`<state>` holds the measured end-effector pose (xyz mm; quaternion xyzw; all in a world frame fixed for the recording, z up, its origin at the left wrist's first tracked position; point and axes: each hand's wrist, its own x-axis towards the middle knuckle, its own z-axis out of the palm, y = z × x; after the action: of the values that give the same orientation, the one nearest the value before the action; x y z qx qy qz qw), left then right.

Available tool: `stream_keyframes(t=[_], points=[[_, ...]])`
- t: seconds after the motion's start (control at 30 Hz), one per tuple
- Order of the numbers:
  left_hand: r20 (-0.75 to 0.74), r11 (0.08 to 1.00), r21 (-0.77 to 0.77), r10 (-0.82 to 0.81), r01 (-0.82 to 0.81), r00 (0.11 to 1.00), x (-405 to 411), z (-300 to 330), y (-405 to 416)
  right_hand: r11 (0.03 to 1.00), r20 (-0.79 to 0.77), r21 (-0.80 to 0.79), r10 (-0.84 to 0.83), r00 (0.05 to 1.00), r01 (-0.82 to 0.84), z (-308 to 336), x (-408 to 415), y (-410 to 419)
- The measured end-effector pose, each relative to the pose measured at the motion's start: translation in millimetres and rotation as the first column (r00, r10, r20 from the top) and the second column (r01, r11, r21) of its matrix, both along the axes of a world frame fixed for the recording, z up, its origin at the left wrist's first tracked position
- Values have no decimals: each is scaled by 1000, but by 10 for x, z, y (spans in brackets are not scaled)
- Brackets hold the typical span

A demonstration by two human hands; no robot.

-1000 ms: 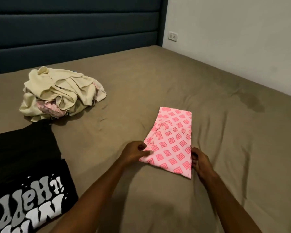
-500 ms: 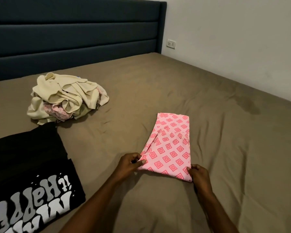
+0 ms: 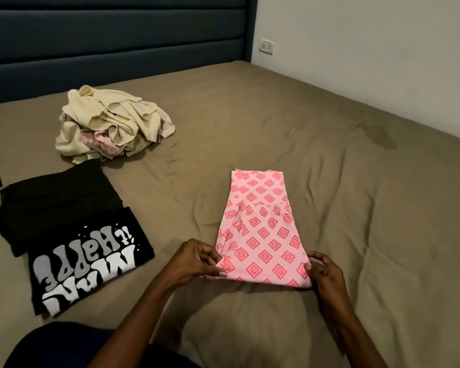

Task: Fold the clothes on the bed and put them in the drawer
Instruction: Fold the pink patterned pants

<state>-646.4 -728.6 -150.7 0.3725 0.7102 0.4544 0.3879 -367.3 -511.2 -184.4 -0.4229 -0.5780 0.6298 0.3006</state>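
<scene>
On the bed (image 3: 316, 134), a folded patterned garment (image 3: 260, 229) lies right of centre, its near corners held by the left hand (image 3: 194, 258) and right hand (image 3: 323, 272). To the left lie a folded printed shirt (image 3: 88, 258) and, behind and touching it, another folded garment (image 3: 56, 197). Behind both sits a crumpled clothes heap (image 3: 112, 126), before the headboard (image 3: 112, 41).

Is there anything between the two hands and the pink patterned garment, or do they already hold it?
Nothing stands between them. The left hand pinches the near left corner of the pink patterned garment, and the right hand grips its near right corner. The drawer is not in view, so the way there cannot be judged.
</scene>
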Motion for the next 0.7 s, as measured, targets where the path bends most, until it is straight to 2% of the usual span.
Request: stream_keyframes(t=[0.17, 0.27, 0.4, 0.57, 0.7], points=[[-56, 996, -52, -68, 65, 996, 132, -14, -130, 997, -47, -70, 32, 998, -35, 38, 137, -231], [14, 996, -89, 27, -26, 1000, 237, -72, -161, 994, -57, -98, 35, 998, -40, 78, 94, -302], [95, 992, 18, 121, -124, 988, 372, -104, -159, 990, -53, -118, 75, 996, -81, 145, 98, -344], [173, 999, -24, 34, -30, 984, 343, 31, -224, 983, -39, -106, 147, 988, -150, 212, 265, -384], [152, 999, -29, 35, -31, 988, 315, -3, -285, 982, -12, -39, 186, 982, -186, 218, 366, -455]])
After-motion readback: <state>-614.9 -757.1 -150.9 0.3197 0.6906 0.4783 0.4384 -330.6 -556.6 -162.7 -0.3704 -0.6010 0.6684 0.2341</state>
